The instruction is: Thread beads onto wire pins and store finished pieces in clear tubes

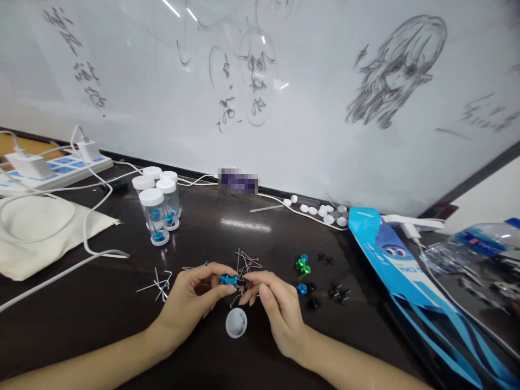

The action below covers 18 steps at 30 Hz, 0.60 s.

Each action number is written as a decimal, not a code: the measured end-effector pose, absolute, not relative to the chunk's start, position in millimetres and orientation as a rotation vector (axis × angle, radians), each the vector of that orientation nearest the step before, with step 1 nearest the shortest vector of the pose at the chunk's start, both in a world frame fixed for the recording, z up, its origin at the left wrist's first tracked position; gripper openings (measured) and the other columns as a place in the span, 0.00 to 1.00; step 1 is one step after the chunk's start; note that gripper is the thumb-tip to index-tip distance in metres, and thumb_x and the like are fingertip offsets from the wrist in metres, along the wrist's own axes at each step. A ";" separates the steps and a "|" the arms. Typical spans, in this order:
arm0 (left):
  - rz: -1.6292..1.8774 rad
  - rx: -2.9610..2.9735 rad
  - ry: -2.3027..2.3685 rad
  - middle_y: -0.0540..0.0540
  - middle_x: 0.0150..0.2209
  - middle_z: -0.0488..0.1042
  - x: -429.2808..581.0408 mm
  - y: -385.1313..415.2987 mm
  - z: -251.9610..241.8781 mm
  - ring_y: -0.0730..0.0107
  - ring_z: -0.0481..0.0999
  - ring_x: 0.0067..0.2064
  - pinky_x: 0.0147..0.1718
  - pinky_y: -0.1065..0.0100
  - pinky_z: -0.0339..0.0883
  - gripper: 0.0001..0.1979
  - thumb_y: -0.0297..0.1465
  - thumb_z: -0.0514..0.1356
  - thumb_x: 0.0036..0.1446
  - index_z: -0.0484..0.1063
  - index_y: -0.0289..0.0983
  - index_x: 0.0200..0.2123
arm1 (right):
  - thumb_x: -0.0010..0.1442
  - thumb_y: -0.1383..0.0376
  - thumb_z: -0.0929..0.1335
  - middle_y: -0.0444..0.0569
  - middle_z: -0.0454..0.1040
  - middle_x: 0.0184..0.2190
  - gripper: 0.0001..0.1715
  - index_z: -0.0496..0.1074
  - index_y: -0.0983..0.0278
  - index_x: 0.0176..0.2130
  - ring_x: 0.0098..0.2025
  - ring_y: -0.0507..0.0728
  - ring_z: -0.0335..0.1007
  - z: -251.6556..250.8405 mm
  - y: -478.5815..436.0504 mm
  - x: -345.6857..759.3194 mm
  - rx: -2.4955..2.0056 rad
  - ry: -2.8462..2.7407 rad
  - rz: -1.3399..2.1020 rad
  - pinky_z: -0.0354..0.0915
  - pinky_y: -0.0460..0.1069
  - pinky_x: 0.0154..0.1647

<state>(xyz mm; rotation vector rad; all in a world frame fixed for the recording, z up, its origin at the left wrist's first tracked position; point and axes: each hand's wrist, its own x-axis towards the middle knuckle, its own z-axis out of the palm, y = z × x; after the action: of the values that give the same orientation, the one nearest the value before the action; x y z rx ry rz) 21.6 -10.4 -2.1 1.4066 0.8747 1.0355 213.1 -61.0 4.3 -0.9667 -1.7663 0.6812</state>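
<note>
Bright, even overhead light. Glare streaks high on glossy white whiteboard (pixel 325 135); pale sheen on dark brown counter (pixel 122 303). Soft, faint shadows. Bowed at edges by wide lens; smeared at right, clear plastic bottle (pixel 479 241).

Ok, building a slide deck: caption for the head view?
Left hand and right hand pinch a small blue part near a white cap, capped vials behind.

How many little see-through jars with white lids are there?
5 clear plastic jars with white lids, clustered left of centre on the dark table: one front, two middle, two behind; more may hide.
</note>
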 end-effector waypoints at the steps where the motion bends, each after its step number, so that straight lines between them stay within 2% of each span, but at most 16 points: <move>1: 1.037 1.408 0.876 0.52 0.21 0.72 21.3 -10.5 -2.2 0.81 0.61 0.15 0.15 0.77 0.54 0.09 0.33 0.67 0.50 0.79 0.37 0.36 | 0.71 0.65 0.57 0.48 0.77 0.33 0.17 0.69 0.60 0.53 0.34 0.54 0.75 4.2 -60.8 213.2 -0.964 -1.770 0.677 0.69 0.51 0.39; 6: 1.028 1.416 0.870 0.53 0.18 0.70 20.6 -11.3 -3.1 0.80 0.60 0.15 0.15 0.77 0.54 0.09 0.33 0.67 0.50 0.79 0.37 0.35 | 0.71 0.64 0.57 0.48 0.77 0.32 0.17 0.70 0.61 0.52 0.34 0.54 0.75 4.0 -59.4 213.1 -0.986 -1.755 0.695 0.69 0.51 0.39; 11: 1.029 1.416 0.883 0.53 0.19 0.70 21.5 -10.5 -3.1 0.81 0.61 0.15 0.15 0.77 0.54 0.09 0.33 0.67 0.50 0.79 0.38 0.36 | 0.72 0.65 0.57 0.48 0.77 0.33 0.17 0.67 0.60 0.55 0.33 0.54 0.75 4.9 -60.3 211.7 -0.964 -1.732 0.716 0.69 0.50 0.36; 18: 1.027 1.413 0.884 0.54 0.18 0.69 22.0 -10.6 -2.6 0.80 0.60 0.15 0.15 0.77 0.54 0.09 0.33 0.67 0.50 0.80 0.38 0.36 | 0.72 0.65 0.57 0.48 0.77 0.31 0.17 0.69 0.61 0.52 0.33 0.54 0.74 5.5 -59.4 212.6 -0.957 -1.758 0.676 0.69 0.50 0.38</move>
<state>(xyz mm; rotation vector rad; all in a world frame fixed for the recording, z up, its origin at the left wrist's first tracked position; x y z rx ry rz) 22.0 -10.6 -2.6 1.4126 0.8840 1.0270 212.6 -59.4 5.5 -0.9574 -1.7576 0.6763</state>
